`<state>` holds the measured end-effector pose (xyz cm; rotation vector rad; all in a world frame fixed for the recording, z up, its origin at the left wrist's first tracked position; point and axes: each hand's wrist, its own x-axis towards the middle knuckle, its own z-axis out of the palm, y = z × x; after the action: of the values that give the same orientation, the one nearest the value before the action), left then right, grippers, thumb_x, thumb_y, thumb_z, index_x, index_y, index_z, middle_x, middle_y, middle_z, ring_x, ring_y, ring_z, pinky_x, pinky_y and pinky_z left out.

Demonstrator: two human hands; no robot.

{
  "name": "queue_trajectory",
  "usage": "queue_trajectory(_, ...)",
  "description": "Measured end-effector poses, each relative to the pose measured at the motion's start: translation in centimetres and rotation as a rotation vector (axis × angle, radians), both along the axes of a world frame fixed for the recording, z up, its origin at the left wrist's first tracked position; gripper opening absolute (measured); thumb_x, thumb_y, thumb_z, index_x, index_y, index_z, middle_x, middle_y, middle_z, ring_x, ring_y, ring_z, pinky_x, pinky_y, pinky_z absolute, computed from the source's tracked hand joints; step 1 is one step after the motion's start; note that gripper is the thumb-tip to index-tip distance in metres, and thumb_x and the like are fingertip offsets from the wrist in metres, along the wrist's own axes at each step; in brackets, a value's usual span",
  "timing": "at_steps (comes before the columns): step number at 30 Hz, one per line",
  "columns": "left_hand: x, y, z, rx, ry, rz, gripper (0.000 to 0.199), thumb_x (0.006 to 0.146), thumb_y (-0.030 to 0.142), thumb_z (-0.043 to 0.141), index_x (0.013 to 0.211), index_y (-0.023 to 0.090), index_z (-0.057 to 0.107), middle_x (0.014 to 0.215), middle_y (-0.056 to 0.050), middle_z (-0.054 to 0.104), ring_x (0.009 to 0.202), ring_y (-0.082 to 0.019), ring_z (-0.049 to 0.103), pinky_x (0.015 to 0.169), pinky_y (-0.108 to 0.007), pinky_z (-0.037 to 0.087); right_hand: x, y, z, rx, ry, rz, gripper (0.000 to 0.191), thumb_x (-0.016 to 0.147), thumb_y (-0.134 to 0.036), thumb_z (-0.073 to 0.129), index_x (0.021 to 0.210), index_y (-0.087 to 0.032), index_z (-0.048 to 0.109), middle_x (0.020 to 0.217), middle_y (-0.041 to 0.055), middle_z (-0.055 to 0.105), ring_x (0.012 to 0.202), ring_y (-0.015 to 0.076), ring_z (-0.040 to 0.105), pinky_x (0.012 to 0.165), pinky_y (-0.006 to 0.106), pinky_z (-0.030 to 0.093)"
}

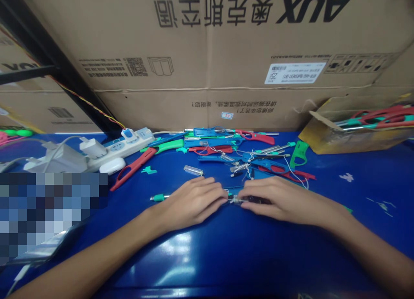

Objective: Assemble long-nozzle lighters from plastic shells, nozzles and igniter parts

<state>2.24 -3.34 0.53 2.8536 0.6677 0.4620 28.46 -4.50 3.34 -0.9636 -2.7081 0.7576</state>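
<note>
My left hand (197,202) is closed over a thin metal lighter tube, whose green end piece (158,197) sticks out on the left. My right hand (274,200) pinches a dark, partly clear piece (257,199), its clear end pointing toward my left fingertips. The two hands almost meet, and small whitish bits show between them; how the parts join is hidden. Just beyond lie a clear fuel tank (194,170), a red lighter handle (133,169) and a pile of blue lighter shells (216,141) with metal tubes and white wires.
At the right back stands an open cardboard box (355,144) with red lighters in it. A power strip (121,150) with plugged chargers and a white case (112,166) is at the left. A large carton (207,45) walls off the back. Green scraps (149,170) lie about.
</note>
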Motion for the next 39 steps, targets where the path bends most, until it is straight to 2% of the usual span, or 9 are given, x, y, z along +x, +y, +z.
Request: queue_trajectory(39,-0.04,0.11,-0.19,0.005,-0.001,0.003,0.025,0.106,0.024,0.037,0.103,0.017,0.060,0.090,-0.004,0.063,0.081,-0.016,0.056,0.081,-0.032,0.047,-0.58,-0.15,0.20,-0.020,0.021,-0.019,0.030,0.101,-0.041,0.048,0.115,-0.022,0.066,0.103,0.0044,0.069,0.091,0.0170,0.064,0.078,0.028,0.047)
